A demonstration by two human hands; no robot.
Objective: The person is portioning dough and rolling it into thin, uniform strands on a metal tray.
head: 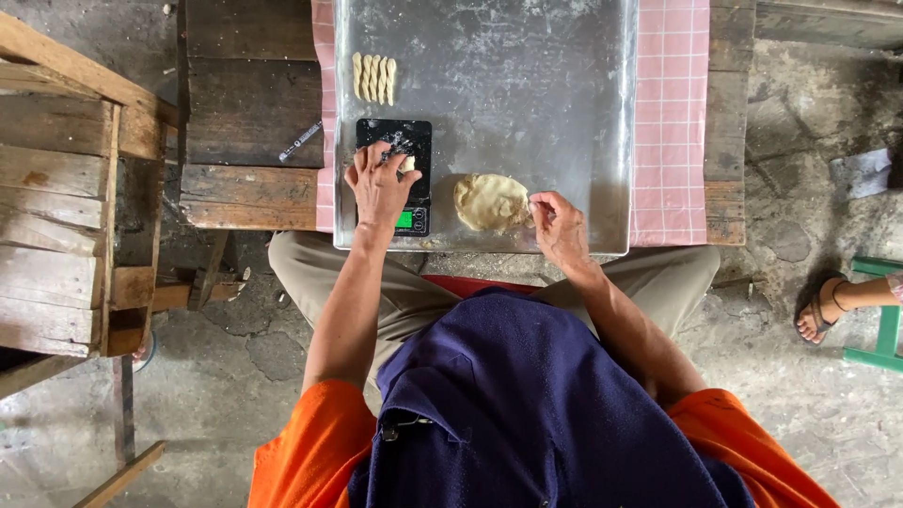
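My left hand (378, 183) rests on a small black digital scale (401, 141) with a green lit display, its fingers on a small piece of pale dough (409, 164) lying on the scale. My right hand (557, 224) pinches the right edge of a flat lump of pale dough (489, 200) on a floured metal tray (564, 103). Several twisted dough sticks (373, 77) lie side by side at the tray's far left, beyond the scale.
The tray lies on a pink checked cloth (671, 113) over a low dark wooden table (249, 122). A wooden crate frame (66, 188) stands at left. Another person's sandalled foot (823, 309) and a green stool (884, 320) are at right on the cracked concrete floor.
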